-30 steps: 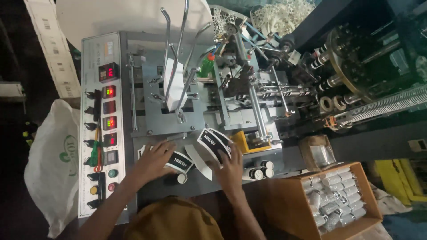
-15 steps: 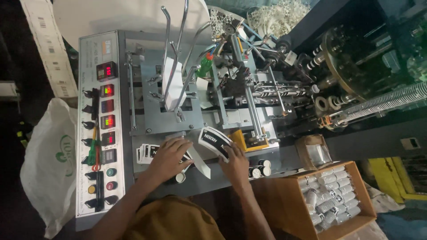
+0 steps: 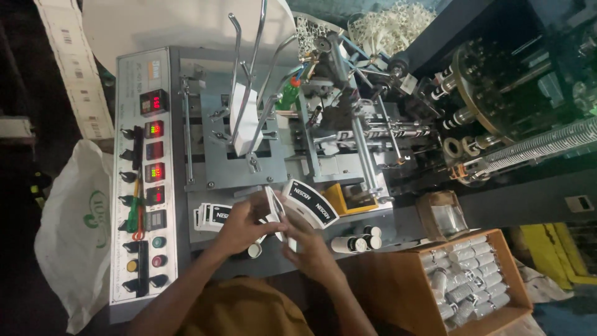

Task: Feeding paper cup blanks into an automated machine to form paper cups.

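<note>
A: What are the hands doing?

B: Both are close together at the near edge of the machine (image 3: pixel 249 168). The left hand (image 3: pixel 239 225) is curled around a small stack of flat black-and-white labels (image 3: pixel 273 208), fingers closed on it. The right hand (image 3: pixel 308 246) meets it from the right and pinches a fanned bunch of curved labels (image 3: pixel 311 202) that stands up just above its fingers.

A: Any more labels lying about?

B: Yes, a loose pile of labels (image 3: pixel 211 214) lies on the grey plate just left of the left hand, near the control panel (image 3: pixel 146 174) with its red displays and round buttons.

A: And to the right?

B: A few small white tubes with dark ends (image 3: pixel 357 241) lie near the right hand. Further right, a cardboard box (image 3: pixel 398 280) holds many white tubes (image 3: pixel 466 274) packed in rows.

A: Anything on the far left?

B: A white plastic bag (image 3: pixel 74 230) hangs beside the panel, and a strip of printed paper (image 3: pixel 71 62) runs along the far left.
</note>
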